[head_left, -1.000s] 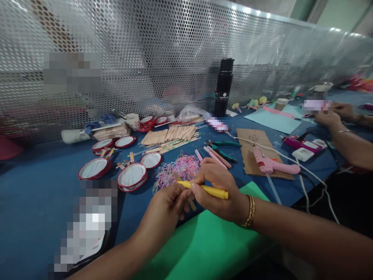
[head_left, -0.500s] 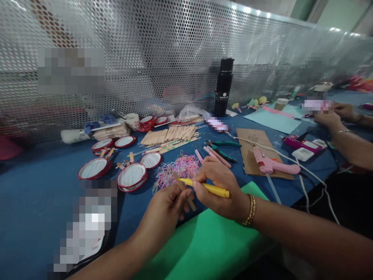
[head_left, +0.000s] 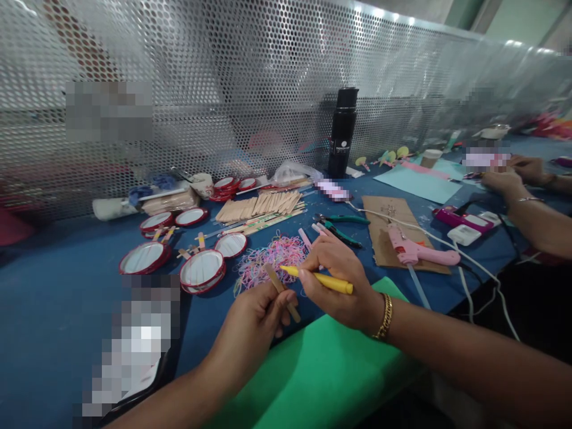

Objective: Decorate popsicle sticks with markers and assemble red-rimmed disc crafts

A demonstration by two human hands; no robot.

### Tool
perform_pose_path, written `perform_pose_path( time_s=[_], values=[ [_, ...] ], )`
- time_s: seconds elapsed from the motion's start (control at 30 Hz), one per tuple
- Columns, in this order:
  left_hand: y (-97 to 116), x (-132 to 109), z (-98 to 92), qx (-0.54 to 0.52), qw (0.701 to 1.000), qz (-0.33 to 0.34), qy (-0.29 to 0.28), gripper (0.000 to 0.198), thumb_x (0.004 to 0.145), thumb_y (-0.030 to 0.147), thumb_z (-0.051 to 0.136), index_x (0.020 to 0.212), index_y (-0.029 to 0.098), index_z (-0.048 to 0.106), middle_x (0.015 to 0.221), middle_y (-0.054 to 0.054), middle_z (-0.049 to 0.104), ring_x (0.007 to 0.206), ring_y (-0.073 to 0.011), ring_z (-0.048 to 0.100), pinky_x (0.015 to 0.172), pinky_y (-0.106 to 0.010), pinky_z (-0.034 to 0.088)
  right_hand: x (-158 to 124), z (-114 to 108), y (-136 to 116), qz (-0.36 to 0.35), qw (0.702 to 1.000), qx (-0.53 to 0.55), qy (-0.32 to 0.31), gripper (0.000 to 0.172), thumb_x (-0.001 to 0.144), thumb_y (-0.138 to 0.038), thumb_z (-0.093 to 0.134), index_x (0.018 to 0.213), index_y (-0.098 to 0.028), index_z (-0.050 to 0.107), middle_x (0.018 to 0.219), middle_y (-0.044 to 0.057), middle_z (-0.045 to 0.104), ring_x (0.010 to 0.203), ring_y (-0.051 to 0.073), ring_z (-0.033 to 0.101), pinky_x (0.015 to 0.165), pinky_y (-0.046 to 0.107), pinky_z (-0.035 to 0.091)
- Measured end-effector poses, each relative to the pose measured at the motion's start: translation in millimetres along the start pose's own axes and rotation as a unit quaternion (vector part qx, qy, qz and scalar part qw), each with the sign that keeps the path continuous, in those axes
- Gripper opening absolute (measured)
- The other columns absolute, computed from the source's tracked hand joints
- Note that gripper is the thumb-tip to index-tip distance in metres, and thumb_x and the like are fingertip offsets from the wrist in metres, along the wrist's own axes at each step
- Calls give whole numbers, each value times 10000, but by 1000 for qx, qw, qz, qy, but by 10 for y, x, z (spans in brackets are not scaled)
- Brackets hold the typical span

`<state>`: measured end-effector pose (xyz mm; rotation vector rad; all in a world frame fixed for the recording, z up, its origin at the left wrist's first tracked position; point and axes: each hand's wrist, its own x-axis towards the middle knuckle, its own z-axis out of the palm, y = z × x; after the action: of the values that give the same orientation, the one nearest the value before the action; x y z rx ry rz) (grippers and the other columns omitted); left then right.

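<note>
Pinched in my left hand [head_left: 261, 313] is a wooden craft stick [head_left: 291, 311], slanting with its upper end free. My right hand [head_left: 342, 283] grips a yellow marker [head_left: 329, 282] like a pen, its tip pointing left, close to the stick but apart from it. Just behind both hands lies a tangled heap of colourful rubber bands [head_left: 279, 256]. A green sheet [head_left: 330, 369] spreads beneath my forearms. Pink sticks [head_left: 305, 238] lie beyond my right hand, partly hidden by it.
Red-rimmed round tins [head_left: 202, 271] and a pile of craft sticks [head_left: 261, 206] stand to the left and behind. Pliers [head_left: 342, 229], cardboard [head_left: 393, 208], a pink glue gun [head_left: 415, 253] with cable and a black bottle [head_left: 344, 134] are right. Another person's hands [head_left: 513, 179] work far right.
The marker tip has moved slightly right, away from the stick, along with my right hand. My left hand keeps the stick in nearly the same place.
</note>
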<state>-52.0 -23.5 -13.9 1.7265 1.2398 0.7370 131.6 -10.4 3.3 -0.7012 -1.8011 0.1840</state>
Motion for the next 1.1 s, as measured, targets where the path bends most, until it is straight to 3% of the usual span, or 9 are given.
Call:
perform_pose_path(
  time_s=[0.23,0.47,1.1],
  values=[
    [37,-8,3,-6,1000,-6,13,434,917,507,529,611,201,566,504,28,521,441,-104,436,443,-216,324,-39,42,-26,-16,999,38,-12,130,853,-171,610,762,-221,532,659,-45,568,619,125,503,769,364,467],
    [29,-5,-4,-4,1000,-10,3,388,924,484,521,684,194,616,579,11,589,466,-111,481,456,-218,360,3,0,-5,1,1000,-3,-5,170,861,-159,580,722,-226,509,642,-36,549,627,138,500,724,349,454],
    [56,-3,-1,-14,1000,-11,10,415,916,487,527,619,199,568,523,25,529,452,-104,444,444,-218,329,-18,24,-21,-22,999,31,-7,130,857,-172,597,760,-225,529,654,-42,564,619,127,501,740,354,470]
  ],
)
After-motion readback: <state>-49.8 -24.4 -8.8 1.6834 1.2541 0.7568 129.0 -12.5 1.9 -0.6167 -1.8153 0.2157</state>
